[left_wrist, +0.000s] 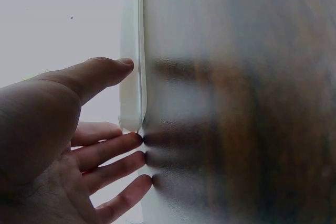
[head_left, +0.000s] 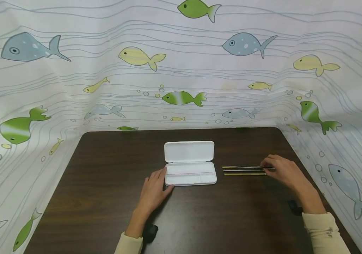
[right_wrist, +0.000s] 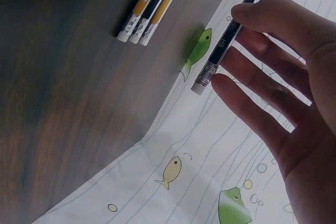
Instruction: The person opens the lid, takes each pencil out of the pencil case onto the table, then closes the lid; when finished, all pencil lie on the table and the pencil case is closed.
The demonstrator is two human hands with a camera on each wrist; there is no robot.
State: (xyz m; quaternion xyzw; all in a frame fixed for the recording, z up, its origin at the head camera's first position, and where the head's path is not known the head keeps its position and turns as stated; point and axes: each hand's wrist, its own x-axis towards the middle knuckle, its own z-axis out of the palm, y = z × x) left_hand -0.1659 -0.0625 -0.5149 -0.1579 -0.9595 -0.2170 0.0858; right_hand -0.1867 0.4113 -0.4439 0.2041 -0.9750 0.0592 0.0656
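Observation:
An open white pencil case (head_left: 191, 184) lies on the dark table with its lid (head_left: 188, 151) folded back. My left hand (head_left: 153, 188) rests at its front-left corner, thumb on the front edge and fingers spread along the left side. In the left wrist view the fingers (left_wrist: 118, 169) look nearly straight, with tips down at the tabletop. My right hand (head_left: 280, 169) pinches a black pencil (right_wrist: 223, 40) marked HB between thumb and fingers, near its eraser end. Beyond it, two yellow pencils and a black one (right_wrist: 152, 6) lie side by side on the table.
The dark wood-grain table (head_left: 104, 169) is bordered at the back and sides by a white fish-print cloth (head_left: 181, 77). The pencils lie to the right of the case. A dark wrist camera (head_left: 150, 233) sits under the left wrist.

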